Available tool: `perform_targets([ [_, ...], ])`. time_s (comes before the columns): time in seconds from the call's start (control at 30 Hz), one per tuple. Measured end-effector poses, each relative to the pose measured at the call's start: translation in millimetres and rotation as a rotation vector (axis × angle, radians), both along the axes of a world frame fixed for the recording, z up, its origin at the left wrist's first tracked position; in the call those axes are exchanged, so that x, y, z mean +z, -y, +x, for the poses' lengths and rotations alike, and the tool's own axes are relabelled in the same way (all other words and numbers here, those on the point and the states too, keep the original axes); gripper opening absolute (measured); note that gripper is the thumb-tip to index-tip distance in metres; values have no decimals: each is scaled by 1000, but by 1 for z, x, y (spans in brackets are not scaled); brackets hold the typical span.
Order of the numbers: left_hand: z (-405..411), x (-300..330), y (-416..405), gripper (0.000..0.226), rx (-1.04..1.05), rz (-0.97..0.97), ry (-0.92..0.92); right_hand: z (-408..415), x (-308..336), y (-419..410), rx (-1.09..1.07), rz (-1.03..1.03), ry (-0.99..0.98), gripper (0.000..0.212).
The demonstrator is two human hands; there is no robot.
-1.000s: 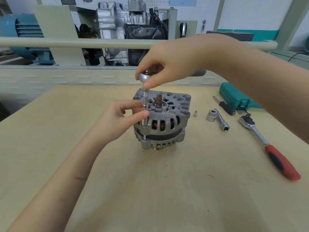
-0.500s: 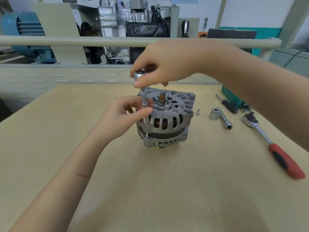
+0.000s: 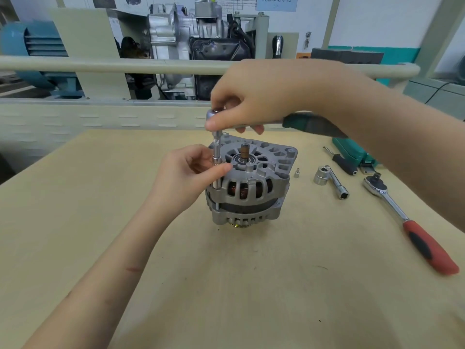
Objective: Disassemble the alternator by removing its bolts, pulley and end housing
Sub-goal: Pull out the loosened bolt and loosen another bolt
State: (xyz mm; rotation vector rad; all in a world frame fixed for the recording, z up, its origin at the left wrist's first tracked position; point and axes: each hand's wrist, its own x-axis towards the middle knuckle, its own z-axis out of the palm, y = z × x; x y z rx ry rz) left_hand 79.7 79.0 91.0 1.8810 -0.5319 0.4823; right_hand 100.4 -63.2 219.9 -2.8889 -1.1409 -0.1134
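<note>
Right hand [image 3: 254, 96] gripping ratchet head [image 3: 214, 114] from above to turn, left hand [image 3: 186, 172] below pinching extension [image 3: 217, 159], keeping socket square on alternator [image 3: 251, 182] bolt.

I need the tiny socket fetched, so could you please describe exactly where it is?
Start at the alternator in the middle of the table. Just right of it stands a tiny socket, alone and upright. It is far smaller than the big socket lying further right.
</note>
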Motion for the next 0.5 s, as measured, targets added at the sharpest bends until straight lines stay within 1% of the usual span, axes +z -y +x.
perform_targets([
  [0.1,-2,7,-7,11,-138,5,-100,1,4,0,65,-18,-26,33],
  [0.17,-3,9,-12,14,-234,-33,-164,0,6,2,109,-26,-43,35],
  [0.2,-2,9,-13,15,-235,-30,-168,-1,7,2,125,-29,-49,36],
  [0.3,-1,8,-11,7,-127,-16,-110,-1,4,1,126,-37,-18,36],
  [0.4,0,5,-6,19,-35,3,-36,3,2,0,55,-43,35,34],
  [0.5,0,5,-5,20,-38,9,-38,4,1,1,45,-22,33,32],
])
